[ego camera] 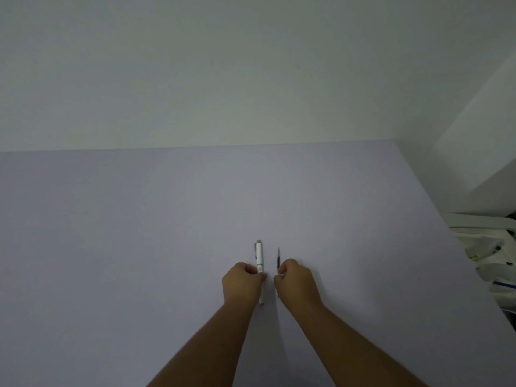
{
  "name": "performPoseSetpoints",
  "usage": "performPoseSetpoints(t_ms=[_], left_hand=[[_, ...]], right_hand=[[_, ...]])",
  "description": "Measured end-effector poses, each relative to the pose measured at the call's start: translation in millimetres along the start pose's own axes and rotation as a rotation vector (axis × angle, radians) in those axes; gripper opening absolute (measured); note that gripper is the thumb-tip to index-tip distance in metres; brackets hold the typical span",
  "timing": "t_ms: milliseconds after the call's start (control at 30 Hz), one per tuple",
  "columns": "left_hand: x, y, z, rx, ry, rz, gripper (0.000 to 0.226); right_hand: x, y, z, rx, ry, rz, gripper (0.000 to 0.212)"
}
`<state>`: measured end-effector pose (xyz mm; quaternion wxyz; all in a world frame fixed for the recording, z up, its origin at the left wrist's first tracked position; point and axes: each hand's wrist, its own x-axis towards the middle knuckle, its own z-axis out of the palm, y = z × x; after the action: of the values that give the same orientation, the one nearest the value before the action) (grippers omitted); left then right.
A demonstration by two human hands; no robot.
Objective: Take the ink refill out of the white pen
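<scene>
The white pen (259,256) was held in the closed fingers of the left hand (242,283), its clip end pointing away from the hand and its tip showing just below the palm. The ink refill (278,256) was pinched in the curled fingers of the right hand (296,280), already clear of the barrel and lying parallel just beside it, its point directed away from the wrist. Both hands were kept low over the lilac table (139,233); whether the parts rested on it could not be told. The removal was judged essentially done. The refill would best be laid down gently beside the right hand, apart from the pen, so that rolling was avoided.
</scene>
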<state>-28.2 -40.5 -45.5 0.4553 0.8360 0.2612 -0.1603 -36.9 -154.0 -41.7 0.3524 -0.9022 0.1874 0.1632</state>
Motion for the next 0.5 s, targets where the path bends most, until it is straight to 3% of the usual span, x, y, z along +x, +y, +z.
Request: performPoseSetpoints(t_ms=[500], left_hand=[[-2.9, -2.3, -2.7, -0.019, 0.015, 0.001, 0.013]], right_hand=[[-2.3, 1.0, 1.2, -0.013, 0.009, -0.009, 0.018]])
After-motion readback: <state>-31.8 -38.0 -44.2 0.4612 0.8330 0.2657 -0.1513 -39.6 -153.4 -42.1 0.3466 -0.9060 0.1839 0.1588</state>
